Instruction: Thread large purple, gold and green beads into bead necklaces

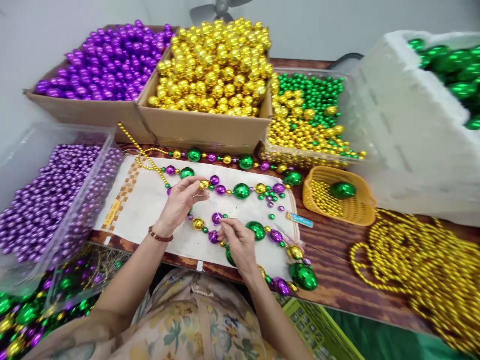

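My left hand is closed, thumb and fingers pinched at a gold bead on the upper part of a bead strand. Purple beads and a large green bead follow on that strand to the right. Lower down, my right hand is pinched closed beside a purple bead; what lies between its fingertips is too thin to make out. Under its wrist and around it runs more of the strand, with a large green bead at the lower right. A white cloth lies beneath.
Cardboard boxes of purple beads and gold beads stand behind. Clear tubs hold small purple beads and green-gold beads. A yellow basket, gold bead chains and a foam box are on the right.
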Demonstrator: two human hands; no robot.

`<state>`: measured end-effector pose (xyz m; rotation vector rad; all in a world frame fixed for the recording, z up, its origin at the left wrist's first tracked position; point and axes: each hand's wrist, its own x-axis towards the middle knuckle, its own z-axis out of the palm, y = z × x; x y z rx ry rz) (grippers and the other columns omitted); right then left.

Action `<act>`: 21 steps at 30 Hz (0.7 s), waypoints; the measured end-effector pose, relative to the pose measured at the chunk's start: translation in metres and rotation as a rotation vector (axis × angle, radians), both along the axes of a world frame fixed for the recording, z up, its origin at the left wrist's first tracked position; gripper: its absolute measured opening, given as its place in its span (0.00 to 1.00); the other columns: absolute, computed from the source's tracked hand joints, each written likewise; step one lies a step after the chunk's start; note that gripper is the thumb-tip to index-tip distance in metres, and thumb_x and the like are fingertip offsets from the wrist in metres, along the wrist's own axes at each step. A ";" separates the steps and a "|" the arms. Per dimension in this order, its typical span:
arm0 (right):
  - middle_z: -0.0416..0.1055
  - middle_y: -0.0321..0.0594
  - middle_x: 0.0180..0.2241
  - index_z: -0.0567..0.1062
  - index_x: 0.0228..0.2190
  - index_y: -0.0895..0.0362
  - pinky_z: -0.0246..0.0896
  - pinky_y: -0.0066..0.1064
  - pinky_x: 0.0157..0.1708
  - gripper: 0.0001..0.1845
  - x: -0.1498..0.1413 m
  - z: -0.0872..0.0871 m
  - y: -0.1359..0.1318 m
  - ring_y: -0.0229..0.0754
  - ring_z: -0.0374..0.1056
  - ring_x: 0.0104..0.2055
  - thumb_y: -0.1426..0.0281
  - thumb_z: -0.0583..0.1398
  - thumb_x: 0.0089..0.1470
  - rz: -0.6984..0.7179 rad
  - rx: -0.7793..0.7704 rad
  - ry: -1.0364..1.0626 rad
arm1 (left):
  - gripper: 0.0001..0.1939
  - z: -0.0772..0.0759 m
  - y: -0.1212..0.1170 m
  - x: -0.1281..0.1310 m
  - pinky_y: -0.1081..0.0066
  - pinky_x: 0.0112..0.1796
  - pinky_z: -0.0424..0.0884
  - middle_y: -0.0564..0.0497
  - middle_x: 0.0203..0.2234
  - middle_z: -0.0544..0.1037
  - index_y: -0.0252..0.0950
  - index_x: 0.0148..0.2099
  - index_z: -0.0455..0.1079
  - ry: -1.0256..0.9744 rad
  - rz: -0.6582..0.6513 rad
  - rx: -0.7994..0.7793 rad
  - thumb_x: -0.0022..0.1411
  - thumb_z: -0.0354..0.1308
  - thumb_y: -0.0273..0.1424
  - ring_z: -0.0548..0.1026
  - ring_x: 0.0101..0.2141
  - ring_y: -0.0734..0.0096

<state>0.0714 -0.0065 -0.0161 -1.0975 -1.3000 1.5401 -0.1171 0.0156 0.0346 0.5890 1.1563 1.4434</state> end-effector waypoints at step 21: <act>0.74 0.35 0.21 0.73 0.22 0.55 0.59 0.25 0.25 0.11 0.000 -0.017 0.022 0.39 0.69 0.25 0.75 0.56 0.54 -0.002 0.082 -0.097 | 0.18 -0.009 0.210 0.324 0.59 0.43 0.71 0.35 0.52 0.72 0.32 0.56 0.69 1.774 -0.830 0.611 0.67 0.57 0.35 0.73 0.51 0.48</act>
